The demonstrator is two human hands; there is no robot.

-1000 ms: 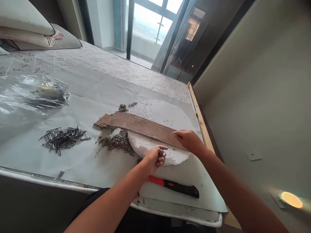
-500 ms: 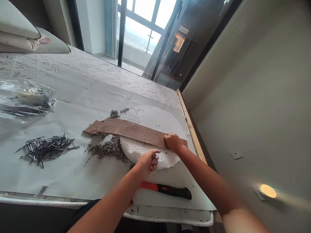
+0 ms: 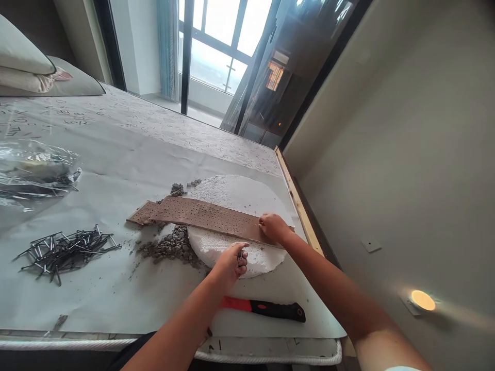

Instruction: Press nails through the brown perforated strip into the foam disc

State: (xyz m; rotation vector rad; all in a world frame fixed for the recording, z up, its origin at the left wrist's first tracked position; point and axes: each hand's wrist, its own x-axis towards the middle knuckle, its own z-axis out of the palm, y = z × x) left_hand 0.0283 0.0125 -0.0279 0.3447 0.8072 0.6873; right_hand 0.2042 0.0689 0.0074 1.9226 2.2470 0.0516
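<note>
Both hands at a holed board [image 3: 209,215] on foam [image 3: 247,193], on a sheet [image 3: 127,175] over a bed [image 3: 216,141].
Board lies flat across the foam, left end sticking out past it, above rubble [image 3: 174,245]. Clear bag [image 3: 34,170] far left, contents blurry. Red-and-black handle [image 3: 266,309] on the sheet, near side of the foam, left end hidden by the forearm. Nail pile [image 3: 67,250] left of the rubble. Right hand [image 3: 274,226] on board's right part, fingers bunched; can't tell if they pinch anything. Left hand [image 3: 231,263] just short of the board, fingers curled round some dark nails [image 3: 240,254].
</note>
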